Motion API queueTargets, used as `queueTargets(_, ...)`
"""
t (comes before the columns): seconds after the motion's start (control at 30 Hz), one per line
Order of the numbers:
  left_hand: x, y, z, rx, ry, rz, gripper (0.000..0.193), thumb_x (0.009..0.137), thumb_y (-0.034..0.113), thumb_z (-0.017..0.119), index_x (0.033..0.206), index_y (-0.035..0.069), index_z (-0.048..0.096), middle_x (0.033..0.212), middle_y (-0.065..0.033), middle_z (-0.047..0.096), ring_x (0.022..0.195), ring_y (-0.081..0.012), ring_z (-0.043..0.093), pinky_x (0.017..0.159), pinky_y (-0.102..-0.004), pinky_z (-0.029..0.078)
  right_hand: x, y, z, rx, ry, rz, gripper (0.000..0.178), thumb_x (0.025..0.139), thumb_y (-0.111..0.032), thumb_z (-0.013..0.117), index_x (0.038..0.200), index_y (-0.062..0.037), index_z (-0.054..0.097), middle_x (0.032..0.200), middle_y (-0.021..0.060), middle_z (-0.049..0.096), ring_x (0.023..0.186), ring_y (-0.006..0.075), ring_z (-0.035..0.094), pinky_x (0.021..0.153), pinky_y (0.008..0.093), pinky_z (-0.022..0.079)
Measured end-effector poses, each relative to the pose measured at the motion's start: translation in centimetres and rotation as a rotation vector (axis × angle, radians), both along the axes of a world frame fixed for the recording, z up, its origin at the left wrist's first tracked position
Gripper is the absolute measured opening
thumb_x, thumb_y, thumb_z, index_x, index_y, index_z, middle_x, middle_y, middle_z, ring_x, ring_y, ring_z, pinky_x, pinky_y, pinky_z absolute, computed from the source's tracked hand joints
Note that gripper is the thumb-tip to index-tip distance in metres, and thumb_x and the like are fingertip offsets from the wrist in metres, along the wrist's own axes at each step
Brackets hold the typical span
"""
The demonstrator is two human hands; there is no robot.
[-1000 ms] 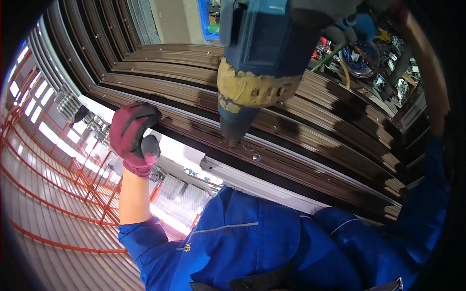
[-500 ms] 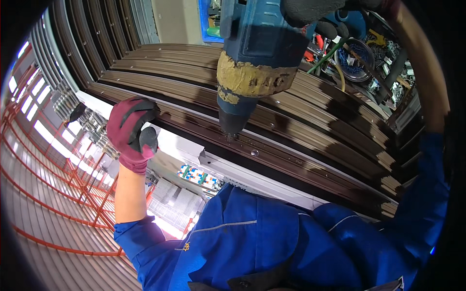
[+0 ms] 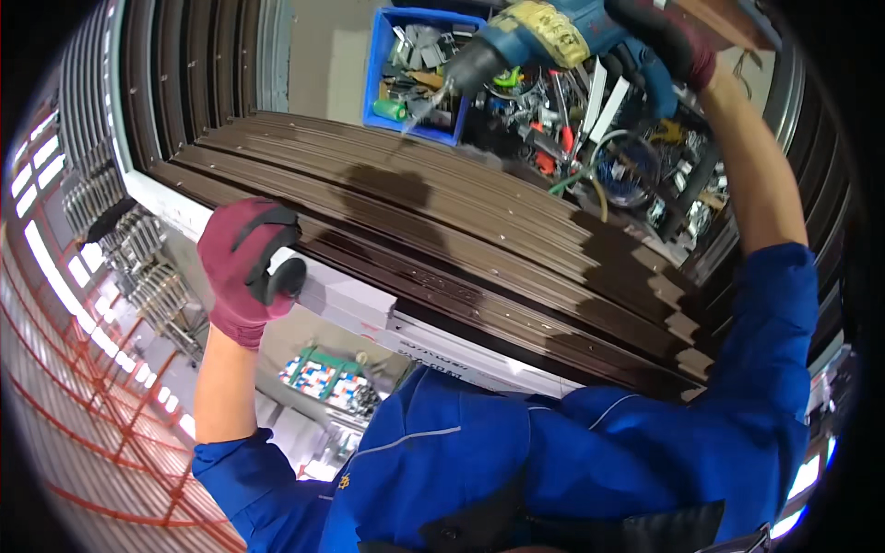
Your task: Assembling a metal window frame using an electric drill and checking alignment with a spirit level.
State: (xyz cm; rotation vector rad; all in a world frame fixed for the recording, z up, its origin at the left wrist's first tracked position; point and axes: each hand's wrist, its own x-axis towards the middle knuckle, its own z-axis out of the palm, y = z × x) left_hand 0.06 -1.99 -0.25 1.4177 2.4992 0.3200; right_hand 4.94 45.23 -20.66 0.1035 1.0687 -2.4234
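Observation:
My left hand, in a maroon and black glove, is closed around a short white bar along the near edge of the brown metal profiles. My right hand, gloved alike, grips the handle of a blue power drill with worn yellow tape round its body. The drill is raised beyond the profiles, its black chuck pointing to the lower left. A thin bit sticks out of the chuck, blurred and touching nothing. Small shavings lie on the nearest profile.
Behind the profiles stands a blue bin of small metal parts. Right of it are loose tools, including red-handled pliers, a round dish of screws and a green hose. More brown profiles stack up at the left.
The drill has come off the nearest profile and moved up and away toward the far side, with my right hand on it. My left hand keeps its hold on the white bar.

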Motion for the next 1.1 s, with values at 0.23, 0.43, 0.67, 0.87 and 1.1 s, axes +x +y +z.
queueTargets(0.23,-0.1,1.2,0.0,0.106,0.034,-0.015,0.038,0.069,0.043,0.073,0.085,0.009,0.066,0.093,-0.0108,0.068,0.083,-0.0362,0.067,0.073,-0.0439,0.054,2.0,-8.7,-16.3,-0.092,-0.521,-0.114,0.043,0.096,-0.034,0.075,0.126,-0.0046,0.065,0.099,0.0069,0.075,0.076,0.0168,0.072,0.071,0.0343,0.062)
queueTargets(0.43,0.4,1.2,0.2,0.065,-0.009,0.003,0.043,0.082,0.052,0.066,0.088,0.009,0.066,0.095,-0.0110,0.069,0.086,-0.0364,0.067,0.077,-0.0453,0.053,-2.8,-23.9,-25.5,-0.358,-0.635,-0.136,0.041,0.098,-0.032,0.070,0.126,-0.0033,0.060,0.103,0.0134,0.072,0.082,0.0270,0.073,0.080,0.0468,0.064)
queueTargets(0.67,0.3,1.3,-0.5,0.112,0.071,0.024,0.041,0.078,0.049,0.068,0.083,0.009,0.068,0.096,-0.0102,0.070,0.089,-0.0374,0.067,0.078,-0.0471,0.054,-2.7,-31.1,-32.0,-0.322,-0.716,-0.171,0.039,0.102,-0.039,0.064,0.127,-0.0097,0.057,0.104,0.0098,0.071,0.086,0.0250,0.074,0.080,0.0491,0.065)
queueTargets(0.87,0.7,0.8,-0.7,0.205,0.030,0.171,0.032,0.067,0.031,0.075,0.087,0.007,0.070,0.098,-0.0108,0.071,0.093,-0.0393,0.067,0.081,-0.0458,0.055,-1.1,-27.3,-27.9,0.471,-0.616,0.220,0.035,0.089,-0.041,0.074,0.103,-0.0083,0.074,0.089,0.0082,0.071,0.074,0.0217,0.070,0.062,0.0411,0.057)
queueTargets(1.1,1.9,-0.8,-1.1,0.277,0.270,0.164,0.030,0.074,0.034,0.083,0.090,0.010,0.074,0.098,-0.0140,0.071,0.094,-0.0374,0.067,0.083,-0.0472,0.055,0.2,-20.7,-10.5,1.042,0.013,0.649,0.043,0.090,-0.039,0.073,0.118,-0.0057,0.073,0.090,0.0117,0.068,0.077,0.0222,0.067,0.063,0.0442,0.057)
